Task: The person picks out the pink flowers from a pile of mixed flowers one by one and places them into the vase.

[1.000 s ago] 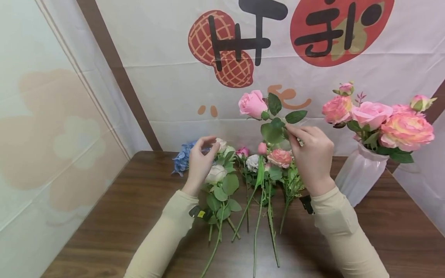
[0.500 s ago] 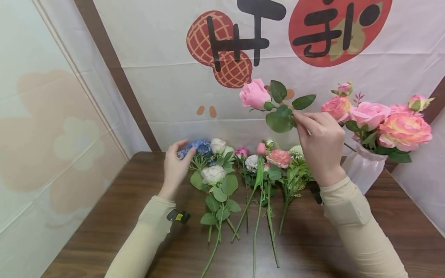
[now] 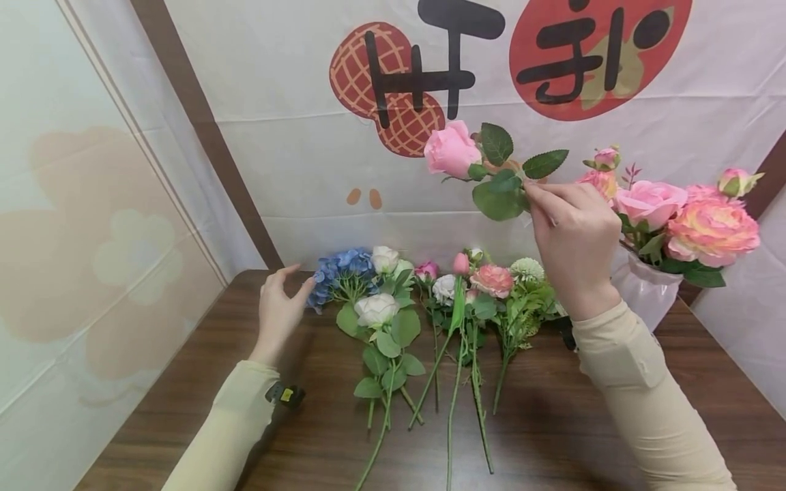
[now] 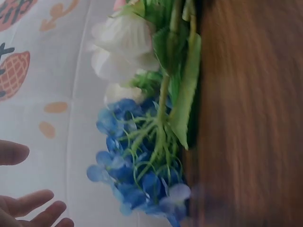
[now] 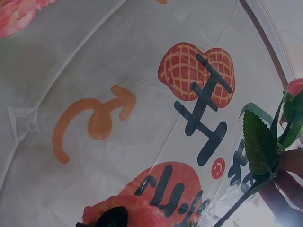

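Observation:
My right hand point(image 3: 577, 242) pinches the stem of a pink rose point(image 3: 453, 150), holding it up in front of the printed cloth. Its bloom points left, and green leaves point(image 5: 260, 142) spread beside the fingers in the right wrist view. Over the table's left part, my left hand point(image 3: 281, 310) is relaxed and holds nothing, its fingers beside a blue hydrangea point(image 3: 344, 273). That hydrangea point(image 4: 142, 161) also fills the middle of the left wrist view, next to white roses point(image 4: 124, 45). At the right stands a white vase point(image 3: 647, 293) with pink and peach flowers, partly hidden behind my right hand.
Several cut stems lie across the wooden table point(image 3: 202, 409): white roses point(image 3: 376, 310), a peach flower point(image 3: 492, 280), a pink bud point(image 3: 462, 264) and a pale green pompom bloom point(image 3: 527, 269). A printed cloth point(image 3: 295, 164) hangs right behind the table.
My right hand has risen and shifted right with the pink rose. My left hand has moved left, away from the white roses and past the hydrangea, uncovering both.

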`<state>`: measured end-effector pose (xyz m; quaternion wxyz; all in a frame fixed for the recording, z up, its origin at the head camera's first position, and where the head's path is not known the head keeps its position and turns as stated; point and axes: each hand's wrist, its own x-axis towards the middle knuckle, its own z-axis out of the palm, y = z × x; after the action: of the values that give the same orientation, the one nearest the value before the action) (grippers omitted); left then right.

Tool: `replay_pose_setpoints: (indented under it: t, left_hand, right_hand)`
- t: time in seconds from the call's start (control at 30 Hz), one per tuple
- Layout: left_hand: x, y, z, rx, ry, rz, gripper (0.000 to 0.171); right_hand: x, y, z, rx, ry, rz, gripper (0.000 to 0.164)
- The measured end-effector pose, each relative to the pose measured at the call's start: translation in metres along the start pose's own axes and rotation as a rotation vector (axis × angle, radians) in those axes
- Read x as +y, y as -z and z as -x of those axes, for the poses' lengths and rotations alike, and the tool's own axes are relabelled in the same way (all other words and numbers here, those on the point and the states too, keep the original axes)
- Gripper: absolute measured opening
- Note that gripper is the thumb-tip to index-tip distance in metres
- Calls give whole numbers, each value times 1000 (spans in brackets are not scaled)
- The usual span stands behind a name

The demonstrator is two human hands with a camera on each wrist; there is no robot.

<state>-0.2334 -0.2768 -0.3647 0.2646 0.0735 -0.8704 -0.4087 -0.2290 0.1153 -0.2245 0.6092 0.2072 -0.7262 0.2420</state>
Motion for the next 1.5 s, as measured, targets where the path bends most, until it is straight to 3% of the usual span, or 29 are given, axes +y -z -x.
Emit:
replay_pose_setpoints:
  t: [0.3,0.73,1.17,1.5]
  left_hand:
    - [-9,8,1,1,18,-36,48]
    - [-6,9,1,-2,14,-31,49]
    - [-7,8,3,-38,30,-46,51]
    - [-11,6,4,-44,23,-62,50]
  right_hand:
    - [10,7,-2,40,-56,-2,14]
    - [22,22,-1,61,-126,30,20]
    - [47,34,15,51,-221,94,24]
    - [69,52,28,102,-296,119,27]
